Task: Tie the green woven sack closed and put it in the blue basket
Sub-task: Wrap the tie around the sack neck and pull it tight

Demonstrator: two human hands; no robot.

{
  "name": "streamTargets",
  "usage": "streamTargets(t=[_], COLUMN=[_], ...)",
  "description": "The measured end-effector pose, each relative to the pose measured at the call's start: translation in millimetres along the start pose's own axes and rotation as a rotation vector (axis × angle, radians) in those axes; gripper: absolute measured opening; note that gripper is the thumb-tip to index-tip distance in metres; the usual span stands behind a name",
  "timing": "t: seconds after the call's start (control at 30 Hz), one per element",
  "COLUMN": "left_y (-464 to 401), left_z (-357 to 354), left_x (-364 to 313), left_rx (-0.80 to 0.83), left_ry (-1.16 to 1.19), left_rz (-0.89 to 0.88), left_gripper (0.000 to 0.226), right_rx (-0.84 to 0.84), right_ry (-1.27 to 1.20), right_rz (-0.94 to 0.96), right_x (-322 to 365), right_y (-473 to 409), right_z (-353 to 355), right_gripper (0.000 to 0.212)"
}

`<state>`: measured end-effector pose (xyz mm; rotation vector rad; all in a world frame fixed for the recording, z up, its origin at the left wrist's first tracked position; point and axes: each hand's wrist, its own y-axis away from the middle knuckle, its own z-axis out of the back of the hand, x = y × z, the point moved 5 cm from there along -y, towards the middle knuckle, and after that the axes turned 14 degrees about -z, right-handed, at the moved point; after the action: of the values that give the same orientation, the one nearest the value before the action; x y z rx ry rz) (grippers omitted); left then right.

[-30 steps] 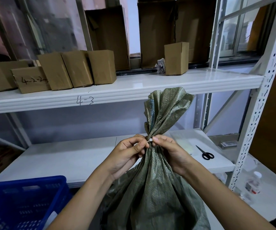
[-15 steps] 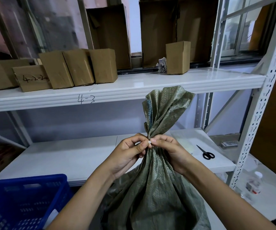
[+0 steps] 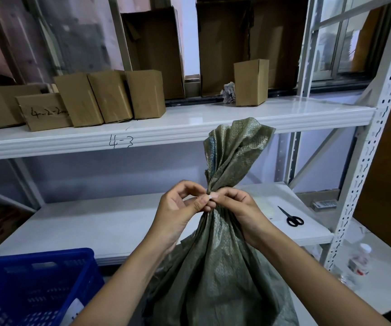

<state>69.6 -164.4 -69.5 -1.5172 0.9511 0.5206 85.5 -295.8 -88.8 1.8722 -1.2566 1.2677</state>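
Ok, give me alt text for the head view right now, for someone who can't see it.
Two bare hands, left hand and right hand, pinch a small white fastener at the gathered neck of an upright green woven sack. A blue basket sits at lower left; scissors lie on the white lower shelf to the right.

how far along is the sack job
Done: the green sack has its mouth gathered into a tight neck. In hand: left hand and right hand pinch a small white tie there. Left: finishing the tie, then moving the sack into the blue basket.
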Motion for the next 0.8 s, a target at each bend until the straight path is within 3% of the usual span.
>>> streamTargets(t=[0.3,0.47,0.6,0.7,0.8], left_y=[1,0,1,3,3], left_z=[-5,-3,-4,-6,-7], left_x=[-5,-6,-10,-14,-14], left_rx=[0.027,0.006,0.022,0.053,0.081], left_ry=[-0.081,-0.217,-0.282,-0.335,-0.353], left_rz=[-0.069,-0.147,-0.203,-0.239,-0.262], left_gripper=[0.013,0.009,0.01,0.015,0.013], right_rx=[-0.061,-0.087,-0.23,-0.427,-0.271], right_ry=[0.07,0.204,0.34,0.65,0.788], right_rz=[0.064,0.092,0.061,0.204,0.228], right_x=[-1,1,14,39,44], right_y=[0,-1,2,15,24], right_z=[-1,3,16,23,5], right_gripper=[0.013,0.004,0.002,0.03,0.036])
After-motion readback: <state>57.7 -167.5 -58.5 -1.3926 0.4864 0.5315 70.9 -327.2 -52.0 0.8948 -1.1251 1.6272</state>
